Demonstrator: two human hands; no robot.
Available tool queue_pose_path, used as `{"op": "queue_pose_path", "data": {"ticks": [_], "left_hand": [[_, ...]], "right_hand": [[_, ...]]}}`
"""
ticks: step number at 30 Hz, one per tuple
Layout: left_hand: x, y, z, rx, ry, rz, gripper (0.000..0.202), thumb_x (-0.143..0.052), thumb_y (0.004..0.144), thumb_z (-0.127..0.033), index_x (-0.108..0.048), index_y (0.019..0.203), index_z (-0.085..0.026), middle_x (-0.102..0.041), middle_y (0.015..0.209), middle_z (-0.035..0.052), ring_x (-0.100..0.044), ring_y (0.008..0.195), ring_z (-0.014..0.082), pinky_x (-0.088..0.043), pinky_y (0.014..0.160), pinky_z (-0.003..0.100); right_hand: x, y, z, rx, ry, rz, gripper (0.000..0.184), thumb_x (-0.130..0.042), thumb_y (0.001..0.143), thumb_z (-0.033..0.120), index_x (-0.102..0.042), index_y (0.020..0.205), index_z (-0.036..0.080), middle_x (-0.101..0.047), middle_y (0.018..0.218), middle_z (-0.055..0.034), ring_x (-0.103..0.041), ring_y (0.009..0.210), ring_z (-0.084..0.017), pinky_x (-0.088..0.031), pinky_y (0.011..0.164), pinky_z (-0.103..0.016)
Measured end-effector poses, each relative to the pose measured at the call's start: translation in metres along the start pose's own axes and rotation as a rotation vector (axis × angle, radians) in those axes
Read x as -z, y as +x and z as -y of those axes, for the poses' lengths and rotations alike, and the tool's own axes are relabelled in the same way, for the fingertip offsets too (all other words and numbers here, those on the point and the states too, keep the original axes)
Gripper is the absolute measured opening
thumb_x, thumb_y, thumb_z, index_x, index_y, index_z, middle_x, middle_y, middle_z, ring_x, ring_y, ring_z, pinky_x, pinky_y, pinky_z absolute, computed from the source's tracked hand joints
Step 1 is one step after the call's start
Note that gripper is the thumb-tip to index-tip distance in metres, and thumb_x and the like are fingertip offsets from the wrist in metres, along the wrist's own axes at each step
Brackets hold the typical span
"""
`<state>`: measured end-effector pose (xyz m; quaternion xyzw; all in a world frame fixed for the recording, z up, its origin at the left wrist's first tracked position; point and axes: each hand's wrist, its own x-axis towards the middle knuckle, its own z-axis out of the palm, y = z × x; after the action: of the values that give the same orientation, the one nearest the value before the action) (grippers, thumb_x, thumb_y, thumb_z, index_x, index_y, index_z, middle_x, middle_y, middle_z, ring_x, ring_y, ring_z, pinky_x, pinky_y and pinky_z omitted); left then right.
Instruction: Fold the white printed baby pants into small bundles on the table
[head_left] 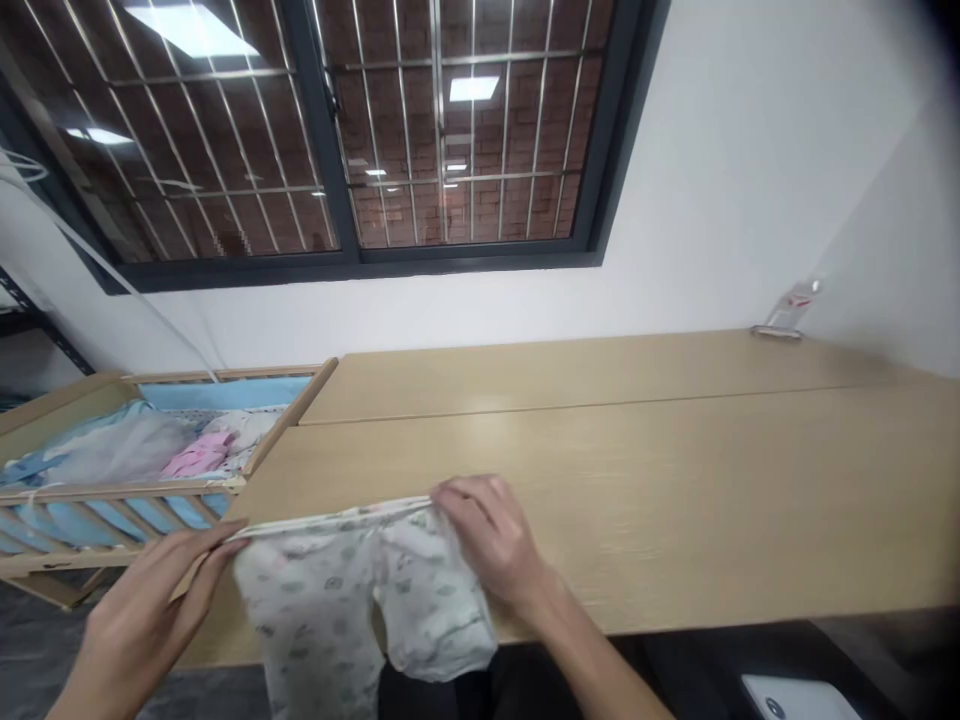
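Observation:
A small pair of white patterned pants (322, 590) lies at the front edge of the wooden table (637, 480), its legs hanging toward me over the edge. My left hand (161, 590) pinches the left end of the waistband between thumb and fingers. At the opposite end, my right hand (495, 535) grips the waistband's corner, fingers closed over it. The band runs nearly straight between the two hands. One leg shows its full length, while the other runs out of the bottom of the view.
To the left stands a wooden crib (120, 490) with blue lining, holding a pink cloth (201, 453) and pale bedding. A clear object (791, 307) sits at the table's far right corner. Below the front edge, a white device (799, 698) rests on something dark. A barred window (457, 130) is behind.

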<state>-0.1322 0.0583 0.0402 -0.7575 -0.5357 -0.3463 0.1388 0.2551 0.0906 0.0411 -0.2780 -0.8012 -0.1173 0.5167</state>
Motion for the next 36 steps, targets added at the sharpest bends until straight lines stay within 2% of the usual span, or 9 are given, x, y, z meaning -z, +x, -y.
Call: {"op": "queue_pose_path", "data": {"ticks": [4,8,11,15,19,23,27,30,36], "left_hand": [[-0.052,0.055,-0.037,0.037,-0.074,0.058,0.033,-0.044,0.099,-0.048,-0.065,0.107,-0.023,-0.075,0.105,0.0049,-0.068,0.1,0.023,-0.049,0.092,0.033],[-0.103,0.098,-0.063,0.133,-0.083,0.317,0.035,-0.035,0.102,-0.039,-0.064,0.102,-0.021,-0.074,0.107,0.0067,-0.067,0.099,0.0224,-0.048,0.083,0.03],[-0.142,0.112,-0.071,0.128,0.004,0.461,0.035,-0.031,0.102,-0.031,-0.064,0.098,-0.019,-0.074,0.1,0.0081,-0.068,0.09,0.0208,-0.047,0.077,0.029],[-0.181,0.107,-0.076,0.11,0.074,0.518,0.03,-0.036,0.099,-0.024,-0.064,0.094,-0.016,-0.073,0.09,0.0128,-0.068,0.087,0.024,-0.048,0.08,0.034],[-0.195,0.085,-0.08,0.054,0.092,0.527,0.033,-0.034,0.099,-0.024,-0.062,0.115,-0.013,-0.07,0.115,0.0189,-0.064,0.111,0.0284,-0.047,0.095,0.041],[-0.203,0.058,-0.078,-0.075,0.045,0.525,0.052,-0.032,0.103,-0.042,-0.046,0.142,-0.011,-0.052,0.148,0.0184,-0.045,0.14,0.0292,-0.039,0.112,0.042],[-0.222,0.045,-0.067,-0.122,0.073,0.513,0.063,-0.027,0.103,-0.046,-0.037,0.148,-0.003,-0.041,0.156,0.0239,-0.037,0.146,0.0331,-0.034,0.117,0.047],[-0.237,0.055,-0.061,-0.097,0.117,0.535,0.062,-0.028,0.102,-0.044,-0.038,0.148,-0.002,-0.039,0.156,0.0253,-0.037,0.146,0.0344,-0.032,0.117,0.048],[-0.263,0.103,-0.064,-0.059,0.153,0.574,0.063,-0.028,0.103,-0.04,-0.037,0.146,0.004,-0.039,0.154,0.0299,-0.038,0.145,0.0354,-0.031,0.116,0.045]], "right_hand": [[0.024,0.006,-0.05,-0.134,0.024,0.124,0.029,-0.049,0.1,0.015,-0.063,0.124,0.023,-0.07,0.11,-0.0105,-0.065,0.1,-0.022,-0.054,0.088,-0.039],[0.014,0.0,-0.107,-0.397,0.13,0.37,0.021,-0.049,0.1,0.02,-0.068,0.109,0.019,-0.07,0.106,-0.01,-0.066,0.101,-0.022,-0.053,0.089,-0.036],[-0.007,-0.017,-0.14,-0.518,0.126,0.529,0.021,-0.049,0.097,0.013,-0.069,0.104,0.016,-0.071,0.104,-0.0109,-0.066,0.099,-0.021,-0.052,0.089,-0.034],[-0.027,-0.041,-0.156,-0.535,0.032,0.64,0.023,-0.05,0.094,0.006,-0.07,0.103,0.014,-0.069,0.107,-0.0121,-0.064,0.104,-0.021,-0.049,0.094,-0.034],[-0.024,-0.048,-0.148,-0.459,-0.025,0.614,0.027,-0.047,0.097,0.011,-0.068,0.112,0.016,-0.067,0.114,-0.0127,-0.062,0.108,-0.021,-0.048,0.098,-0.036],[-0.016,-0.05,-0.135,-0.36,-0.037,0.708,0.03,-0.043,0.1,0.017,-0.069,0.116,0.017,-0.07,0.114,-0.0127,-0.064,0.109,-0.025,-0.049,0.099,-0.04],[-0.023,-0.06,-0.139,-0.31,-0.078,0.796,0.038,-0.043,0.098,0.012,-0.066,0.129,0.016,-0.063,0.137,-0.0143,-0.058,0.127,-0.028,-0.043,0.11,-0.044],[-0.033,-0.063,-0.158,-0.314,-0.093,0.788,0.044,-0.042,0.097,0.008,-0.062,0.135,0.015,-0.057,0.145,-0.0145,-0.055,0.134,-0.027,-0.041,0.114,-0.043],[-0.057,-0.052,-0.207,-0.385,-0.134,0.785,0.041,-0.04,0.1,0.011,-0.062,0.135,0.011,-0.056,0.146,-0.0156,-0.053,0.136,-0.025,-0.038,0.117,-0.039]]}}
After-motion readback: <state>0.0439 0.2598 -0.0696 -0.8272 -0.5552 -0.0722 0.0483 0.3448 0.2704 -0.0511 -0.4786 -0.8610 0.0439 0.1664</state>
